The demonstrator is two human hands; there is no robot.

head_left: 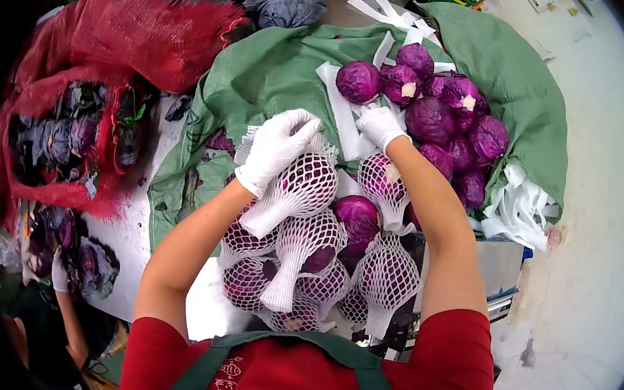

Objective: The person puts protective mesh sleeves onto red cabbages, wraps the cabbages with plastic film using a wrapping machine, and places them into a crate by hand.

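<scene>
My left hand [279,148], in a white glove, is closed on the upper edge of a white foam net sleeve [317,149], stretched around a purple cabbage [306,176]. The sleeve's narrow end points down toward me. My right hand [382,126], also gloved, has its fingers curled beside white foam sleeves [340,113] and the bare purple cabbages [431,120]; whatever is in its fingertips is hidden. Several netted cabbages [386,278] are heaped below my hands, with one bare cabbage [357,224] among them.
A green sack [263,66] lies under the bare cabbages. White foam sleeves [520,208] hang at its right edge. Red mesh sacks [149,28] with dark-leaved cabbages lie on the left. Another person's gloved hand [60,270] touches cabbages at lower left.
</scene>
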